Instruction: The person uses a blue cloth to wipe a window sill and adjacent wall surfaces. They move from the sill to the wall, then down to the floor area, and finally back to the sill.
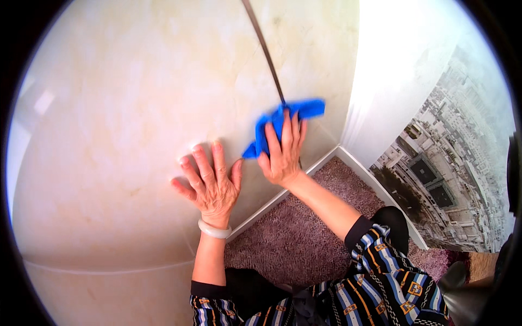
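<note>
Now the right hand (283, 160) presses the blue cloth (277, 116) to the wall (125, 108) across its dark strip (266, 51), both grips spread apart, left hand (213, 190) flat; steady, even pressure should suit.

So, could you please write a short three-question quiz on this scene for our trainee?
1. Multiple choice: Which hand is on the bright blue fabric cloth? A: left only. B: right only. C: both.
2. True or false: The smooth white bangle circles the left wrist.
3. Short answer: Is the left hand spread open or balled up against the cream marbled surface?

Key: 1. B, the right hand. 2. True. 3. Spread open.
</note>
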Tool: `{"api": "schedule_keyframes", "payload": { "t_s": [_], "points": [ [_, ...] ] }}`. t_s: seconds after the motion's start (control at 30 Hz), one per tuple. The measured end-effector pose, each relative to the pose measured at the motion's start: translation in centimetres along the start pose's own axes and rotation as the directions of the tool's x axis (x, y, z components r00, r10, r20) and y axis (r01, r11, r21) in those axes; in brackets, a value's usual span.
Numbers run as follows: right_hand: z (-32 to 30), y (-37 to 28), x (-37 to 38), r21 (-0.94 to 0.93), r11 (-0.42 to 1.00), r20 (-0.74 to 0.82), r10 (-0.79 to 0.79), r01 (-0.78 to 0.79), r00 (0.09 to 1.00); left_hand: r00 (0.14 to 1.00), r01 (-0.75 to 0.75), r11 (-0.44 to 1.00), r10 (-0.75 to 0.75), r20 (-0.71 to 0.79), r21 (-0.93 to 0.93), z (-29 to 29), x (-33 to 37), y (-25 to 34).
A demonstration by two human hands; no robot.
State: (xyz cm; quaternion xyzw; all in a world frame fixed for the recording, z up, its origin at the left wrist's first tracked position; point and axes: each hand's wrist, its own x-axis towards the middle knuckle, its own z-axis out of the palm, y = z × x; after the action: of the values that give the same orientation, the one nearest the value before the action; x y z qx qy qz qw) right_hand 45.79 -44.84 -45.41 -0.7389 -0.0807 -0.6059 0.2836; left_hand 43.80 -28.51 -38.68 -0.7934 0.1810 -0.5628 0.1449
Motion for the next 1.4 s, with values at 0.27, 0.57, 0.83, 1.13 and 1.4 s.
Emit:
{"api": "schedule_keyframes", "payload": {
  "t_s": [0.27,0.57,0.83,1.13,1.4],
  "points": [
    [-0.1,-1.4,10.0,0.005,0.999,-0.144,0.040,-0.040,0.989,0.998,-0.063,0.997,0.063,0.001,0.036,-0.4,-0.2,-1.0],
    [-0.1,0.5,-6.8,-0.075,0.976,0.052,0.207,-0.203,0.977,1.000,-0.012,1.000,0.012,-0.026,-0.008,0.3,-0.2,-0.1],
    [-0.8,-2.7,13.3,0.005,0.976,-0.136,-0.217,0.220,0.967,1.000,-0.011,0.999,0.010,-0.003,-0.040,-0.4,-0.3,-0.4],
    [-1.2,1.2,-5.2,-0.097,0.924,0.298,-0.327,0.369,0.897,0.997,0.083,0.948,-0.080,0.022,-0.308,-0.9,-4.1,1.0],
    [-1.5,-3.9,8.0,-0.087,0.893,0.025,-0.441,0.441,0.897,0.964,0.261,0.954,-0.250,0.091,-0.147,-2.3,-10.6,0.6]
  ]
}}
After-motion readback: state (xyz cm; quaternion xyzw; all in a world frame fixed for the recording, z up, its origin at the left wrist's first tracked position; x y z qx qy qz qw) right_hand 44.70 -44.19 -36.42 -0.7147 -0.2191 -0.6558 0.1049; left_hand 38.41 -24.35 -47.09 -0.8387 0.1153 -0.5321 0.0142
